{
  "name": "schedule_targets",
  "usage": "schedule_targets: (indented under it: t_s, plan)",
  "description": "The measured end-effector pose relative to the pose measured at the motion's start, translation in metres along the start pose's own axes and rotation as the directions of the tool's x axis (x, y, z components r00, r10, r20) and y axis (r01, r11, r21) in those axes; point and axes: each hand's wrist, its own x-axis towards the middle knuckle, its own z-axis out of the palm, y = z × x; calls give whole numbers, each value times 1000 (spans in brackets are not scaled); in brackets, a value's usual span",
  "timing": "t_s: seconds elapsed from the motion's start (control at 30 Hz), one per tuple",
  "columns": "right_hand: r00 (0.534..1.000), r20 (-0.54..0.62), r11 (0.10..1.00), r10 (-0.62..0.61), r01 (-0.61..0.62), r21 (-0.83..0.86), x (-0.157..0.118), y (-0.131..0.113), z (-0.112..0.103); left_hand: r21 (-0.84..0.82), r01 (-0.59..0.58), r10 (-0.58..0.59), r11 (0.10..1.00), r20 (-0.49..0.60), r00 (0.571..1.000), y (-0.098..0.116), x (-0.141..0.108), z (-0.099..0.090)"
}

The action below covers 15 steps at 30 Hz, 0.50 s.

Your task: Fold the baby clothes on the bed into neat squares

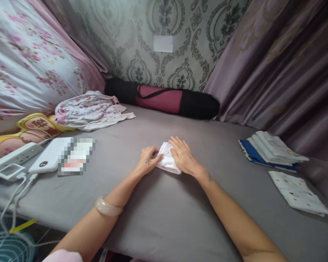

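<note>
A small folded white cloth (pixel 168 160) lies on the grey sheet (pixel 164 207) between my hands. My left hand (pixel 149 158) is at its left edge, thumb on the cloth and fingers curled at its side; whether the fingers pinch any fabric is hard to see. My right hand (pixel 183 154) rests flat over the cloth's right side with its fingers stretched out, hiding that part.
At the right lie a stack of folded cloths (pixel 278 149) and a spotted folded cloth (pixel 299 193). A crumpled garment (pixel 91 111), power bank (pixel 50 154) and power strip (pixel 19 158) are at the left. A long black-and-red bag (pixel 160 99) lies along the wall.
</note>
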Motion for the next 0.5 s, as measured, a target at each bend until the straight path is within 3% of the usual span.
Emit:
schedule_targets:
  t_s: [0.1,0.17,0.3,0.5]
  plan:
    - [978,209,993,12,12,-115,-1,1,14,11,4,-3,1000,-13,1000,-2,-1,0]
    - [959,278,989,49,-7,-148,0,4,19,18,15,-15,1000,-10,1000,-1,-1,0]
    - [952,303,992,48,-10,-126,2,11,19,9,35,-35,999,-17,999,1,-3,-3]
    - [962,270,995,31,-56,87,7,19,6,-121,95,-100,988,-32,994,0,2,-7]
